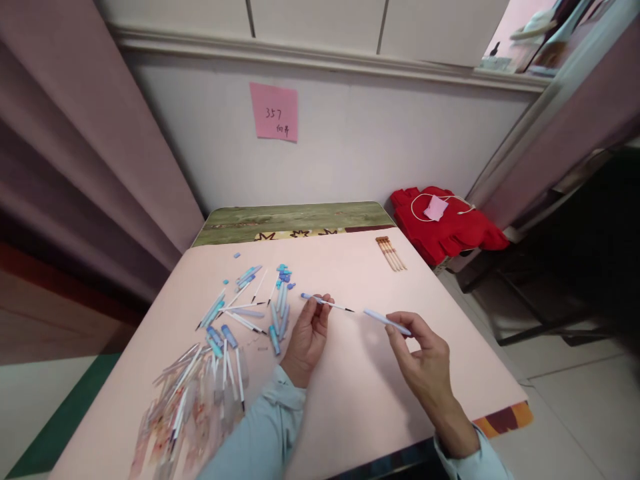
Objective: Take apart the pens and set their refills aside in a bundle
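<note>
My left hand (311,330), palm turned up, pinches a white pen refill (340,307) with a dark tip pointing right. A blue pen piece (311,297) sticks out on the left side of the same fingers; where it meets the refill is hidden. My right hand (423,347) grips a light-blue pen barrel (385,321) between thumb and fingers. The barrel's far end points left at the refill's tip, with a small gap between them. Left of my left hand lie several loose blue barrels (281,310), white refills (243,325) and small blue pieces (284,273).
Clear plastic pieces and more refills (190,393) are heaped at the table's front left. A row of pens with brown ends (390,253) lies at the back right of the pink tabletop (345,267). Red cloth (450,230) sits beyond the right edge; a wall stands behind.
</note>
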The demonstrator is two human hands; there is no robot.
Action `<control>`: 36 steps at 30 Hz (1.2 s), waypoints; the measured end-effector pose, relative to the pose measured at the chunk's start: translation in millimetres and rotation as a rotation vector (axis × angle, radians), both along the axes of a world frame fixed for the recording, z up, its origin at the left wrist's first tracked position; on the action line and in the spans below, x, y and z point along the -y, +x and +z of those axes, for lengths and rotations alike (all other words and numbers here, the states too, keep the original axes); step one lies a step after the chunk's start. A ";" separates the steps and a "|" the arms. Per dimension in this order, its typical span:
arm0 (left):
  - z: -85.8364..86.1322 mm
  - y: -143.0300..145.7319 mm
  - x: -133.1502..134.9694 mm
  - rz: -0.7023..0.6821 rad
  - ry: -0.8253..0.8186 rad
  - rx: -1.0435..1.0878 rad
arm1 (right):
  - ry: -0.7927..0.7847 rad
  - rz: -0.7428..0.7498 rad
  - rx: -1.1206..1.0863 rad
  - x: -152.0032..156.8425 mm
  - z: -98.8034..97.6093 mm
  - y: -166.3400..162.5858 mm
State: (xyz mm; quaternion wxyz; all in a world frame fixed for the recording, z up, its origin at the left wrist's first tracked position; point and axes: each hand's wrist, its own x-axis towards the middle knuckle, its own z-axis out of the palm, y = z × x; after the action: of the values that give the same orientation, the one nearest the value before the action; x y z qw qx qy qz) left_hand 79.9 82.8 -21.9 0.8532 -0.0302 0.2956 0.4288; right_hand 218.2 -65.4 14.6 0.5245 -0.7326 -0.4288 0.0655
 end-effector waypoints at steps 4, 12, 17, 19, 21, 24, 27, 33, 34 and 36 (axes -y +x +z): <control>-2.4 -0.1 1.2 -0.010 0.014 -0.005 | 0.043 0.041 0.107 1.4 7.7 -11.7; -8.4 0.1 2.0 -0.025 0.073 -0.005 | 0.064 0.047 0.186 -5.0 3.2 -17.1; -13.9 -0.6 2.9 -0.038 0.123 -0.010 | 0.047 0.074 0.232 -13.7 0.6 -23.9; -15.4 -1.3 4.0 -0.041 0.151 -0.018 | 0.042 0.093 0.265 -19.5 -1.4 -27.4; -16.0 -1.9 5.6 -0.050 0.183 -0.023 | 0.033 0.110 0.291 -25.6 -4.0 -30.7; -16.6 -1.9 8.0 -0.087 0.242 -0.027 | 0.020 0.114 0.306 -33.9 -8.8 -35.3; -19.0 -1.2 9.1 -0.121 0.290 -0.011 | 0.026 0.107 0.319 -40.4 -13.7 -38.8; -25.9 0.3 7.9 -0.123 0.338 0.004 | 0.039 0.094 0.323 -48.1 -20.7 -40.4; -26.7 0.4 7.8 -0.122 0.339 0.004 | 0.038 0.078 0.322 -48.9 -21.5 -40.3; -27.7 0.4 7.9 -0.120 0.333 0.006 | 0.035 0.047 0.316 -50.0 -22.8 -40.0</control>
State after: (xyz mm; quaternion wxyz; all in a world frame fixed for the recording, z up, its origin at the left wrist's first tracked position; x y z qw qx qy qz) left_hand 80.3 74.9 -49.6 0.8713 0.1281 0.2193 0.4198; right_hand 178.2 -15.4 -8.2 0.4618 -0.7142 -0.5240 -0.0457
